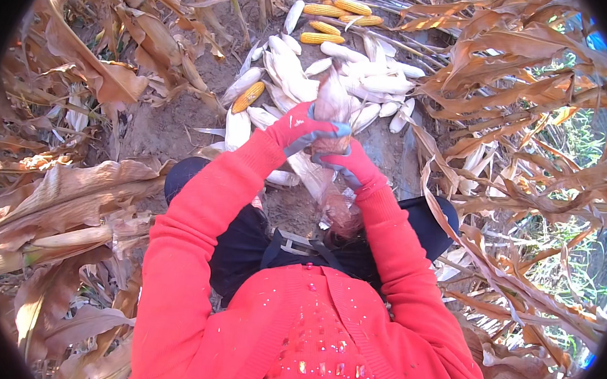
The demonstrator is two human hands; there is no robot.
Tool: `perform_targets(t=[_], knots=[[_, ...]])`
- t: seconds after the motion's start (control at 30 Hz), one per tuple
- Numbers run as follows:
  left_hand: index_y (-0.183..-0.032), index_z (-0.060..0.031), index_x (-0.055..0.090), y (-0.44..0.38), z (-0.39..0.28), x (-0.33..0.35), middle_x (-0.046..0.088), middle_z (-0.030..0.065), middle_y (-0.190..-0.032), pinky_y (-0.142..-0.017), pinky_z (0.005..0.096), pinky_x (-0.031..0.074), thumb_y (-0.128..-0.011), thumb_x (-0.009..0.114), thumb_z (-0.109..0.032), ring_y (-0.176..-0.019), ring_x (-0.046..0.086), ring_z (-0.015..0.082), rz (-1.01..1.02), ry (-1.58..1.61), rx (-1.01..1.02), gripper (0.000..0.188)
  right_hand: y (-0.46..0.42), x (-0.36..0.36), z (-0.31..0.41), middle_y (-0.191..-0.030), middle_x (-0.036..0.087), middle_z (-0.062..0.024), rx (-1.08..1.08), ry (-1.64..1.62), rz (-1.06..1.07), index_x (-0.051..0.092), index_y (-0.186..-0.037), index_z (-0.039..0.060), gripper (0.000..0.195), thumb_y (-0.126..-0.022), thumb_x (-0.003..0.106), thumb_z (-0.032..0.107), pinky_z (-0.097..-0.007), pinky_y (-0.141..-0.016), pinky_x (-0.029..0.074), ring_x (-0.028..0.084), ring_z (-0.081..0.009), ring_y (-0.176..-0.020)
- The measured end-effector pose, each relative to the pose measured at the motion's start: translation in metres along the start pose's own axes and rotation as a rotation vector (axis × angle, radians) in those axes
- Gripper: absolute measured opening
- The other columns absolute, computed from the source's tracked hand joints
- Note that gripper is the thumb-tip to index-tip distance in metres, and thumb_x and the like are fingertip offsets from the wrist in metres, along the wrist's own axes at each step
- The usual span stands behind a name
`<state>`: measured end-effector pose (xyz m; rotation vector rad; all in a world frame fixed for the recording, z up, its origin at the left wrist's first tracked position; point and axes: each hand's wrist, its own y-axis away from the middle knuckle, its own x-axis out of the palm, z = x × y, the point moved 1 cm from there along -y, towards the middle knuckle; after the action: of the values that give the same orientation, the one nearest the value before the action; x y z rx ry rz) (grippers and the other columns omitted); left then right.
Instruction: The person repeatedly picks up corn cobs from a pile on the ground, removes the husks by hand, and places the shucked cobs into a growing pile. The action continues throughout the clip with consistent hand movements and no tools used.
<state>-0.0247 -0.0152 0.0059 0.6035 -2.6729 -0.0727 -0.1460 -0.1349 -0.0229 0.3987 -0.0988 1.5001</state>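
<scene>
Both of my hands wear red gloves with grey-blue fingers and are closed around one corn ear (333, 99) in dry, pale husk. My left hand (310, 129) wraps the ear's middle from the left. Lower down, my right hand (350, 163) grips its near end from the right. A loose husk strip (310, 174) and brownish corn silk (341, 213) hang below the hands, towards my lap. Just beyond the held ear lies a pile of white-husked corn ears (290, 75). One bare yellow corn cob (248, 97) rests at the pile's left side.
Several husked yellow cobs (322, 38) lie at the far side of the pile. Dry corn stalks and leaves (65, 194) crowd the left, and more dry leaves (500, 92) cover the right. I sit low over bare soil (160, 126), knees apart, with a small seat (297, 244) between my thighs.
</scene>
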Motion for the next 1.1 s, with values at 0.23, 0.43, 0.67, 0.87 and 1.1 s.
perform_targets(t=[0.23, 0.43, 0.67, 0.87, 1.1], knots=[[-0.117, 0.0004, 0.06, -0.006, 0.002, -0.034, 0.066, 0.0063, -0.106, -0.085, 0.0294, 0.049, -0.065, 0.087, -0.024, -0.094, 0.062, 0.0137, -0.418, -0.19, 0.158, 0.063, -0.025, -0.081, 0.026, -0.103, 0.069, -0.015, -0.045, 1.425, -0.167, 0.062, -0.116, 0.0101, 0.037, -0.08, 0.057, 0.005, -0.0384, -0.08, 0.053, 0.066, -0.0318, -0.095], [-0.117, 0.0001, 0.06, -0.009, -0.002, -0.04, 0.067, 0.0097, -0.104, -0.087, 0.0316, 0.049, -0.065, 0.086, -0.03, -0.095, 0.063, 0.0179, -0.509, -0.294, 0.194, 0.065, -0.02, -0.146, 0.075, -0.119, 0.062, -0.0182, 0.264, 1.833, -0.42, 0.053, -0.13, 0.0074, 0.054, -0.081, 0.066, 0.025, -0.0422, -0.089, 0.049, 0.063, -0.0341, -0.104], [-0.11, -0.0071, 0.062, -0.021, -0.003, -0.013, 0.067, 0.0156, -0.1, -0.081, 0.0393, 0.051, -0.062, 0.082, -0.049, -0.093, 0.066, 0.0306, -0.588, -1.114, 0.078, 0.067, -0.047, -0.052, 0.057, -0.121, 0.061, -0.0158, -0.246, 0.575, -0.175, 0.049, -0.133, 0.0001, 0.064, -0.085, 0.071, 0.037, -0.0322, -0.086, 0.052, 0.062, -0.0211, -0.105], [-0.102, -0.0073, 0.056, -0.032, 0.003, -0.001, 0.064, 0.0133, -0.094, -0.07, 0.0428, 0.051, -0.058, 0.082, -0.053, -0.086, 0.065, 0.0337, -0.625, -1.347, 0.215, 0.069, -0.057, -0.031, 0.045, -0.1, 0.068, -0.0074, -0.13, 0.38, -0.385, 0.06, -0.114, 0.0004, 0.044, -0.085, 0.071, 0.032, -0.029, -0.073, 0.051, 0.063, -0.0136, -0.086], [-0.124, -0.0045, 0.054, -0.019, -0.005, -0.007, 0.065, 0.0109, -0.112, -0.088, 0.0352, 0.049, -0.066, 0.083, -0.03, -0.102, 0.064, 0.0211, -0.218, -0.449, 0.098, 0.07, -0.044, -0.032, 0.068, -0.093, 0.066, -0.0002, -0.185, 0.061, -0.295, 0.065, -0.105, 0.0031, 0.033, -0.083, 0.073, 0.026, -0.0263, -0.072, 0.05, 0.058, -0.0074, -0.082]])
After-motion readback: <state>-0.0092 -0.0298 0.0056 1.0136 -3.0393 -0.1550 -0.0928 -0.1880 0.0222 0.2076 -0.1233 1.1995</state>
